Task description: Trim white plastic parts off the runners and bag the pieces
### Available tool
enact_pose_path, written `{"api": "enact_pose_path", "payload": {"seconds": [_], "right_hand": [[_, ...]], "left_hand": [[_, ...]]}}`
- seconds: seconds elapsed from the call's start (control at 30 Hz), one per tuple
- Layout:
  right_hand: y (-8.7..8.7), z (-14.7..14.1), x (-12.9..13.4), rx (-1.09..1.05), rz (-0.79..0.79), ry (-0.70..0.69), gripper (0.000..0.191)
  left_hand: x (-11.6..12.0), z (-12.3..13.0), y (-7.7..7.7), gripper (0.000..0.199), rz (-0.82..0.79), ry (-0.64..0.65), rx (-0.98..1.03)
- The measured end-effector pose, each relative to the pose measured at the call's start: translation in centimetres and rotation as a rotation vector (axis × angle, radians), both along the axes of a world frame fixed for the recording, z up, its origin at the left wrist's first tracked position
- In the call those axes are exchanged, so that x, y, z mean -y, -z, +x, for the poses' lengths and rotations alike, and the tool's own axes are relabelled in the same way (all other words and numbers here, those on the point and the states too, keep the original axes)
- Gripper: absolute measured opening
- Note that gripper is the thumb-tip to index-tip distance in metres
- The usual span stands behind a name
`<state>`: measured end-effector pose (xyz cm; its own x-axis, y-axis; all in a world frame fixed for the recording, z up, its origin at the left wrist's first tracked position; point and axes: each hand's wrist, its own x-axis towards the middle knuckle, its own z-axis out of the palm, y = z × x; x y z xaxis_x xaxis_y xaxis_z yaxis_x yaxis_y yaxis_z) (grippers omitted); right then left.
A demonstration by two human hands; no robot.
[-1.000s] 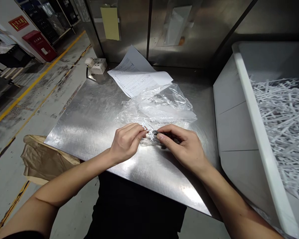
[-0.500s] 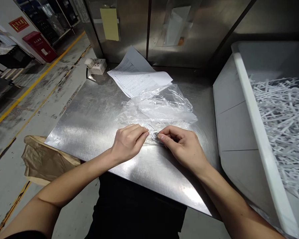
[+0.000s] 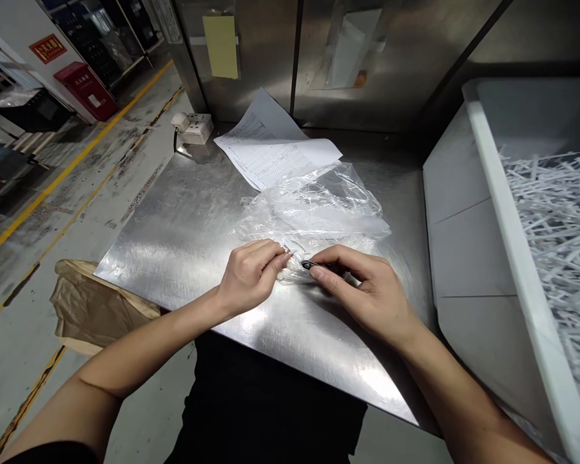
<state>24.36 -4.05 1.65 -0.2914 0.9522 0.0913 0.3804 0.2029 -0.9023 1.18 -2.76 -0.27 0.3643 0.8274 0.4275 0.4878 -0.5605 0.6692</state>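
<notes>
My left hand (image 3: 251,274) is closed in a pinch on a small white plastic piece (image 3: 285,248), of which only the end sticks out past the fingertips. Just to its right, my right hand (image 3: 367,283) pinches a small black piece with a rounded end (image 3: 306,264) between thumb and forefinger; its exact kind is too small to make out. Both hands are over the near edge of a crumpled clear plastic bag (image 3: 314,206). Thin white bits show between the fingertips. The bag lies on a steel table (image 3: 174,219).
Printed paper sheets (image 3: 275,151) lie behind the bag, with a white power socket (image 3: 196,129) at the back left. On the right stands a large grey bin (image 3: 478,258) holding many thin white plastic strips (image 3: 555,225). A brown bag (image 3: 101,309) is below the table's left edge.
The right hand has drawn slightly away from the left, and more of the black piece shows. The left hand keeps its pinch. The whole view has shifted a little.
</notes>
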Motion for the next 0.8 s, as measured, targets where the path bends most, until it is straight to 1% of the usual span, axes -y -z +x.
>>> {"api": "enact_pose_path", "payload": {"seconds": [0.2,0.57,0.7,0.8], "right_hand": [[0.0,-0.38,0.07,-0.017,0.002,0.008,0.016],[0.11,-0.49,0.38,0.009,0.076,-0.001,0.013],[0.33,-0.59,0.43,-0.013,0.067,0.008,0.014],[0.56,-0.7,0.38,-0.03,0.031,0.033,0.017]], "left_hand": [[-0.03,0.07,0.09,0.029,0.007,-0.009,-0.016],[0.01,0.16,0.2,0.028,0.035,-0.013,-0.009],[0.07,0.15,0.24,0.026,0.032,-0.015,-0.027],[0.08,0.19,0.44,0.021,0.055,-0.032,-0.059]]}}
